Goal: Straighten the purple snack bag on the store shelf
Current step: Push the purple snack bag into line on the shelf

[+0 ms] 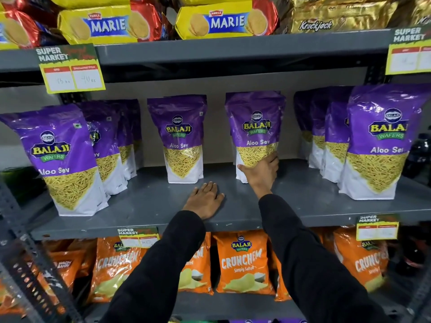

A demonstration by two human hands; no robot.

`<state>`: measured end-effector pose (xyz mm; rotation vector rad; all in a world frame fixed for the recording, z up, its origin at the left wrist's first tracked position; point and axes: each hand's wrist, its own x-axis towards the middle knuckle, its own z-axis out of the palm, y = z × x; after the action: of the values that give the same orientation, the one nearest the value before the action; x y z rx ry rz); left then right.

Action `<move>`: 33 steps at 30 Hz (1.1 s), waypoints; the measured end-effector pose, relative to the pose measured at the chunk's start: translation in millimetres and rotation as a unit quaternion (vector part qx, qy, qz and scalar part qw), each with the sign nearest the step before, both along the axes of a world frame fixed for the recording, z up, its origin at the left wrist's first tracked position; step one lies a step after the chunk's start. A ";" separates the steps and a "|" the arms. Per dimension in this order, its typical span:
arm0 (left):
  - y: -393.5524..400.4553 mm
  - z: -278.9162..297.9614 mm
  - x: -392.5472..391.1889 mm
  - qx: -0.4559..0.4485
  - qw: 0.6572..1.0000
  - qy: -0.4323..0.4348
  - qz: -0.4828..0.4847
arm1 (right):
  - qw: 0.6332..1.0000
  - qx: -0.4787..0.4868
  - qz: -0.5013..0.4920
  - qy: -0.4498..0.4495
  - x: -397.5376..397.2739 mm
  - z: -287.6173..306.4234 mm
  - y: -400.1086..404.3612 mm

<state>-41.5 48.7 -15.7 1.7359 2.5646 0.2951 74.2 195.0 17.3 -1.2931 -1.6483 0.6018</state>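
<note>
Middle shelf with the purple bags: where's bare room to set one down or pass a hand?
Bare shelf along the front edge, left of the flat left hand. Another gap between the centre bag and the bag gripped by the right hand. Crowded: stacked rows at far left and far right.

The purple snack bag (255, 127), a glossy pouch marked "Balaji Wafers Aloo Sev" with a window of yellow sev above a white base, stands upright on the grey shelf (149, 201), face forward, right of centre.
</note>
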 end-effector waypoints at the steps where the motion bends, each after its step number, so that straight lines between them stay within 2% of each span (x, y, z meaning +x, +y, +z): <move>1: 0.2 -0.3 -0.5 0.000 1.000 0.000 0.000 | 1.000 0.002 0.000 0.002 1.6 -0.9 -3.1; 19: -2.8 3.5 4.3 0.012 1.000 0.016 -0.001 | 0.999 0.036 -0.017 0.011 52.8 -17.3 -74.2; 33: -6.8 10.1 9.3 -0.002 0.999 0.034 0.014 | 0.998 0.050 -0.042 0.012 67.9 -23.9 -88.0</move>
<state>-32.2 41.8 -5.5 1.7408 2.6362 0.2342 142.1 107.0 -6.6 -1.2701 -1.5766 0.4758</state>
